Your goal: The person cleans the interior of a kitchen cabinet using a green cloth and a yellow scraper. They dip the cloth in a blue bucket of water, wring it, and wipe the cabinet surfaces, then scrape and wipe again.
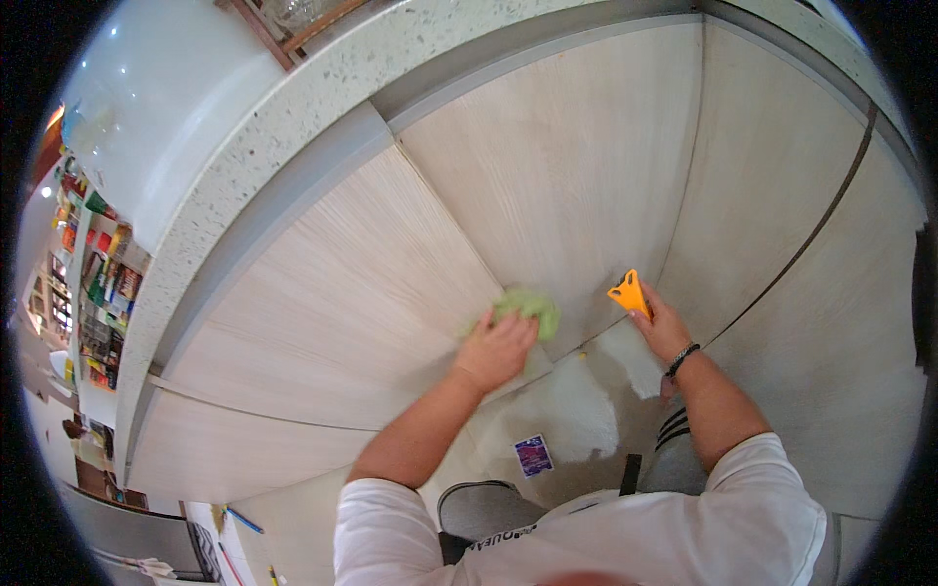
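Light wood-grain cabinet doors (571, 161) fill the view before me. My left hand (498, 348) presses a green cloth (529, 311) on the lower part of a door, near the seam between two panels; both are slightly blurred. My right hand (662, 326) grips a yellow-orange scraper (628, 291) by its handle, its wide end up against or close to the door; contact cannot be told. A dark bracelet circles my right wrist.
A speckled stone countertop (253, 143) curves above the doors. On the floor lie a purple printed packet (533, 455), whitish translucent sheeting (579, 410) and a blue pen-like item (245, 520). At the far left, shelves hold several bottles and packages (110, 286).
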Action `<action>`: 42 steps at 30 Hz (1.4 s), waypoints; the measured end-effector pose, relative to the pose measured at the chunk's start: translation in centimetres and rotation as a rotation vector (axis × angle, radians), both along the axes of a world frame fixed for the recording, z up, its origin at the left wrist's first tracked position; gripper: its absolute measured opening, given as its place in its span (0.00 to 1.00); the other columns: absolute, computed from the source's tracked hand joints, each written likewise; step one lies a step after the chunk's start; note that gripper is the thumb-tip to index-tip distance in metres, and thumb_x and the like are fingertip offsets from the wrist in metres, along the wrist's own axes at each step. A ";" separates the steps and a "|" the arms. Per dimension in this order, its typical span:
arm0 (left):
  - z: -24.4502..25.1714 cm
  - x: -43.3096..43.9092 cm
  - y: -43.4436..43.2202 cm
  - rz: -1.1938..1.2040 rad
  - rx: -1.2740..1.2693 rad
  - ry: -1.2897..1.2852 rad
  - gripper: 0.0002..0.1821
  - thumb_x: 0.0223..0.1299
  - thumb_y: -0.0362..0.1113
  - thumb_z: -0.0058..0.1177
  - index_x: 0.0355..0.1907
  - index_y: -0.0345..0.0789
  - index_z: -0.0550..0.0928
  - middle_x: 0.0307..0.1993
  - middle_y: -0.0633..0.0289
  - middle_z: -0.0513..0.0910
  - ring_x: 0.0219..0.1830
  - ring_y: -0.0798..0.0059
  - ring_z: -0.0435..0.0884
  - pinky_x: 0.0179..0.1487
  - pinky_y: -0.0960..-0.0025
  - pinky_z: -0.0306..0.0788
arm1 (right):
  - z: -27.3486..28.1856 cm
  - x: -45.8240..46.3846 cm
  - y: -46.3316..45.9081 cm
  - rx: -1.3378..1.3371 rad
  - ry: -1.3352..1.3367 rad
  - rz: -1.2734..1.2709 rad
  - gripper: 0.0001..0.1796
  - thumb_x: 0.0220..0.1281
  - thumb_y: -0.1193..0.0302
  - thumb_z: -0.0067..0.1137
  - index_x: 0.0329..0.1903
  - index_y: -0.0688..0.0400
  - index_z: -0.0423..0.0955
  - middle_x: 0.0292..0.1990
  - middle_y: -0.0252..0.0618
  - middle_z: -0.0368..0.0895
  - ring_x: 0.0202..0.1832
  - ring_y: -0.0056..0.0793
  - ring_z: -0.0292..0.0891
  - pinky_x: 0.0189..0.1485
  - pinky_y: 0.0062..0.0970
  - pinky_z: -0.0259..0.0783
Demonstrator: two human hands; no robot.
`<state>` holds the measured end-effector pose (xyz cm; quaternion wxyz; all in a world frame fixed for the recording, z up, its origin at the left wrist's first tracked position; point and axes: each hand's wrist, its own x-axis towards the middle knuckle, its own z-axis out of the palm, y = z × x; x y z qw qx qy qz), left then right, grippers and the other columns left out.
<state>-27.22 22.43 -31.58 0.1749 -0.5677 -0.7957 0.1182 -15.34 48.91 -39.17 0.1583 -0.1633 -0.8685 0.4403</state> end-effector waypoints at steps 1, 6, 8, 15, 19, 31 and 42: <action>4.0 -0.1 0.5 0.006 0.028 0.083 0.23 0.46 0.42 0.46 0.48 0.38 0.71 0.44 0.65 0.73 0.53 0.71 0.66 0.59 0.54 0.54 | 0.1 -0.1 -0.1 -0.007 0.000 -0.005 0.28 0.57 0.64 0.50 0.60 0.52 0.55 0.40 0.54 0.74 0.42 0.48 0.72 0.44 0.36 0.68; 21.5 1.0 2.8 0.017 0.170 0.412 0.23 0.35 0.42 0.56 0.40 0.41 0.74 0.39 0.62 0.74 0.49 0.63 0.68 0.56 0.50 0.55 | 1.0 -0.3 -0.3 -0.041 -0.102 0.006 0.29 0.57 0.62 0.50 0.61 0.51 0.54 0.40 0.54 0.74 0.42 0.49 0.72 0.44 0.38 0.68; 24.1 2.0 3.6 -0.013 0.154 0.502 0.21 0.36 0.40 0.55 0.39 0.39 0.74 0.38 0.61 0.74 0.47 0.60 0.69 0.57 0.50 0.55 | 1.2 -0.3 -0.3 -0.030 -0.074 0.020 0.29 0.57 0.61 0.49 0.61 0.51 0.54 0.41 0.54 0.74 0.42 0.49 0.72 0.44 0.38 0.68; 17.4 2.1 4.5 0.061 0.005 0.491 0.21 0.37 0.43 0.56 0.38 0.37 0.73 0.37 0.59 0.74 0.43 0.60 0.70 0.57 0.52 0.57 | -1.0 -0.9 -0.2 -0.049 0.037 -0.030 0.30 0.57 0.56 0.48 0.60 0.51 0.55 0.42 0.52 0.74 0.43 0.50 0.71 0.45 0.39 0.68; 8.2 1.7 4.6 -0.010 -0.119 0.233 0.20 0.39 0.42 0.54 0.37 0.36 0.72 0.31 0.60 0.70 0.41 0.62 0.69 0.56 0.54 0.59 | -1.5 -1.1 1.2 -0.056 0.036 -0.053 0.29 0.56 0.56 0.49 0.59 0.52 0.57 0.42 0.53 0.74 0.42 0.50 0.71 0.44 0.39 0.68; -19.5 1.0 4.5 0.129 -0.645 -0.215 0.21 0.56 0.34 0.35 0.53 0.31 0.64 0.51 0.55 0.65 0.57 0.61 0.58 0.64 0.59 0.45 | -0.1 1.8 3.5 -0.032 -0.011 -0.132 0.28 0.57 0.61 0.51 0.59 0.55 0.57 0.42 0.51 0.74 0.42 0.40 0.73 0.44 0.29 0.67; -25.4 0.3 5.3 0.175 -0.735 -0.382 0.21 0.57 0.36 0.35 0.53 0.34 0.67 0.53 0.56 0.66 0.59 0.61 0.58 0.65 0.60 0.45 | 2.2 2.7 3.2 -0.023 -0.106 -0.021 0.30 0.53 0.62 0.55 0.58 0.56 0.59 0.38 0.50 0.76 0.39 0.39 0.74 0.42 0.30 0.69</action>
